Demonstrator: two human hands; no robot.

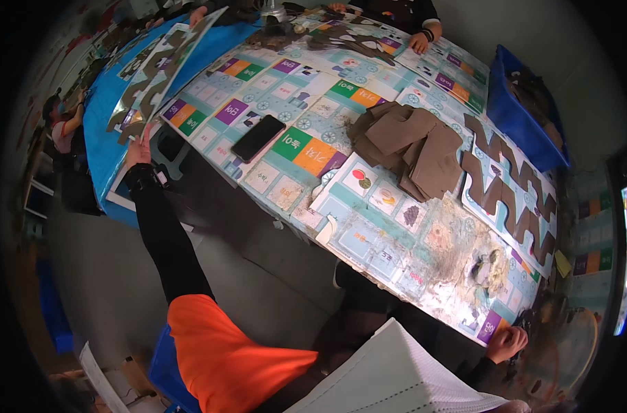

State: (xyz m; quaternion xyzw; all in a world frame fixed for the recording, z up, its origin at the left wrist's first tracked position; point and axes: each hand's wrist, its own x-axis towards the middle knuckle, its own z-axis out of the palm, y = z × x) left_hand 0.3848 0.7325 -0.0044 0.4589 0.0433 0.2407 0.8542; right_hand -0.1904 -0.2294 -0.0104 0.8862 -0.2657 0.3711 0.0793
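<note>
My left arm stretches out to the far left, and my left hand (140,150) grips the lower edge of a tilted white board (182,65). Wavy brown cut pieces (151,103) lie across the face of that board. At the near right corner of the table, my right hand (507,344) has its fingers curled; what they close on, if anything, is hidden. A dark object (527,321) is beside it. Between my hands, a stack of brown flat pieces (413,141) and a black phone (258,138) lie on the printed table covering (286,199).
Another white board (478,199) with wavy brown pieces lies at the table's right. Beyond it stands a blue bin (527,110) of brown pieces. A co-worker's hand (420,43) rests on the far edge. A blue-covered table (110,165) stands left, across a gap.
</note>
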